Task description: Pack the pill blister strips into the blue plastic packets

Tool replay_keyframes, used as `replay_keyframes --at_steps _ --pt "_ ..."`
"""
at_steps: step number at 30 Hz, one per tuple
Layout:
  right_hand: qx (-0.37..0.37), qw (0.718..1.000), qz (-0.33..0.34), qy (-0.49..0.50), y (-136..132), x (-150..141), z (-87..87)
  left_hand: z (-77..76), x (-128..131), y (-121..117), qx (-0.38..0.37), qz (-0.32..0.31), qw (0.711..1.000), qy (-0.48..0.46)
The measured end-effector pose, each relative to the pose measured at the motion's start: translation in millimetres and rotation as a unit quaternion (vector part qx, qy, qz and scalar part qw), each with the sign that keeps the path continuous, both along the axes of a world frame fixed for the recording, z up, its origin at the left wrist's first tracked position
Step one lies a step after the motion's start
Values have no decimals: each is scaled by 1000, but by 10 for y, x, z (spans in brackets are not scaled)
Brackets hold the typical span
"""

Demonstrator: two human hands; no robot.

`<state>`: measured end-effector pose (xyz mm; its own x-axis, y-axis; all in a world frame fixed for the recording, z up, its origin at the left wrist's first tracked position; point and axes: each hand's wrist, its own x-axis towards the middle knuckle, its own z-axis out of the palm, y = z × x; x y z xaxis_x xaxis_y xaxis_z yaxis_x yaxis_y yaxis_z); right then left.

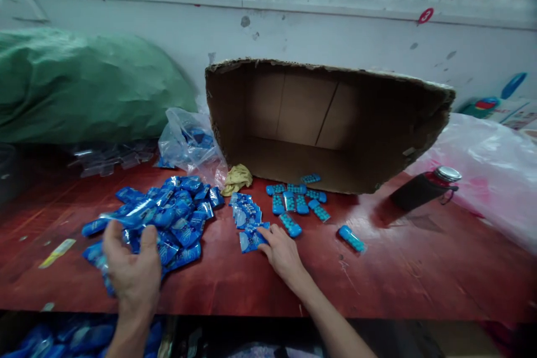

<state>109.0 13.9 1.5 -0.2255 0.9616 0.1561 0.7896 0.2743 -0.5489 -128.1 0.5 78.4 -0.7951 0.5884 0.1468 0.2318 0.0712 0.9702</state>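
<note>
My left hand [132, 268] rests on the near edge of a heap of blue sachets [168, 218], fingers curled around several of them. My right hand [283, 254] reaches forward on the red table [398, 274], fingertips pressing a small stack of blue sachets [248, 221]. Just beyond it lie several blue blister packs [296, 204], some at the mouth of a cardboard box [327, 123] lying on its side. One blister pack [351, 238] lies apart to the right.
A clear plastic bag [188, 142] with blue packs and a yellow cloth [237, 178] lie left of the box. A green sack [79, 86] fills the back left. A dark bottle with a metal cap [423, 187] and a pink-white plastic bag [490, 168] lie on the right.
</note>
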Motion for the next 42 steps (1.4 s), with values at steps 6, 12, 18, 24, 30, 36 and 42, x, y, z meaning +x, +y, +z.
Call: replay_keyframes --at_steps 6,12,18,24,30,36,42 --pt "42 993 -20 -106 16 -136 -171 -479 709 -236 -80 -228 958 -156" --pt "66 995 -42 -69 -126 -111 -79 -715 973 -215 -102 -223 922 -299" --pt "53 996 -17 65 -313 -121 24 -726 1087 -177 -138 -310 858 -385" --pt "-173 876 -83 443 -240 -60 -71 -773 1089 -174 -143 -323 869 -345" --pt "-220 841 -86 487 -236 -138 -88 -852 1157 -153 -130 -302 904 -272" --pt "-176 859 -106 469 -291 -183 -181 -928 1278 -138 -98 -321 884 -325" --pt "-168 851 -98 489 -332 -137 -111 -877 1265 -154 -94 -375 862 -329"
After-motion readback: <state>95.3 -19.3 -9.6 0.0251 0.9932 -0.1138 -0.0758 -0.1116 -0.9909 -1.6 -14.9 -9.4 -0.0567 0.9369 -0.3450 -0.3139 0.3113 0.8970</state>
